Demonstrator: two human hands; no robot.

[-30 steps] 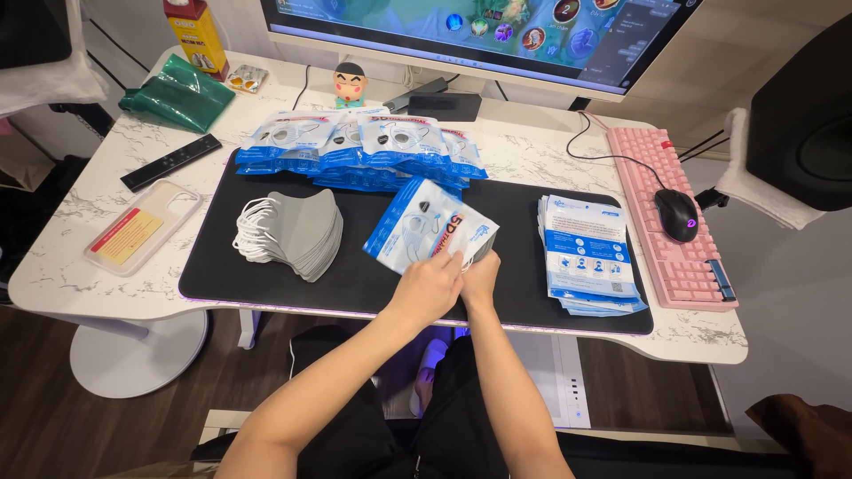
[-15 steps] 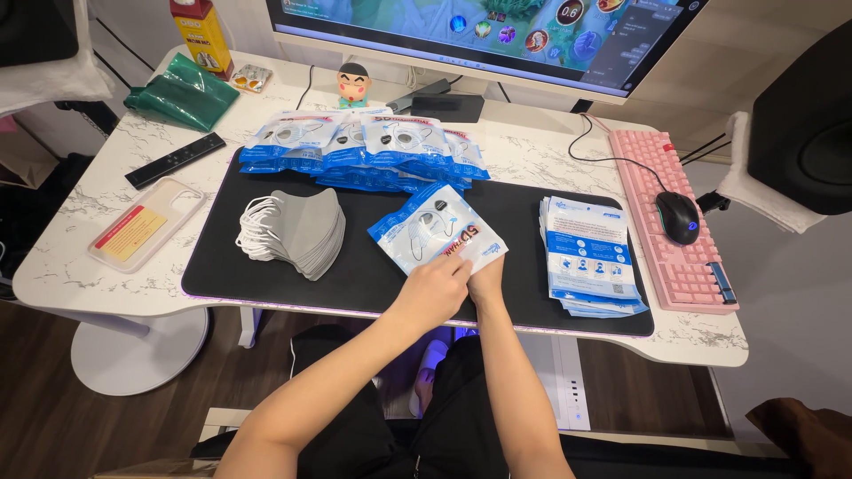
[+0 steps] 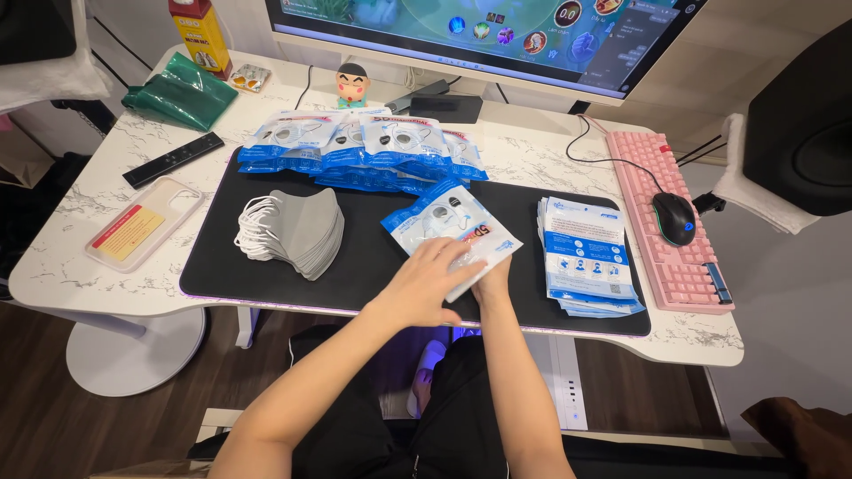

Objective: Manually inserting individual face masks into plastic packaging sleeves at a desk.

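A blue and white mask packet (image 3: 444,222) lies tilted on the black desk mat (image 3: 373,266). My left hand (image 3: 426,284) rests flat on the packet's near corner, fingers spread over it. My right hand (image 3: 493,282) grips the same corner from beneath, mostly hidden by the left hand. To the left lies a stack of grey face masks (image 3: 297,232) with white ear loops. Behind is a pile of filled blue packets (image 3: 364,146). A stack of flat blue and white packets (image 3: 586,257) sits to the right.
A pink keyboard (image 3: 670,222) and black mouse (image 3: 674,217) are at the right. A monitor (image 3: 479,31), small figurine (image 3: 352,84), green bag (image 3: 182,93), yellow carton (image 3: 202,34), black remote (image 3: 173,160) and clear phone case (image 3: 142,226) stand around the white marble desk (image 3: 80,266).
The packet under my hands has shifted slightly and my left hand has slid over its near corner. The camera view has tilted a little.
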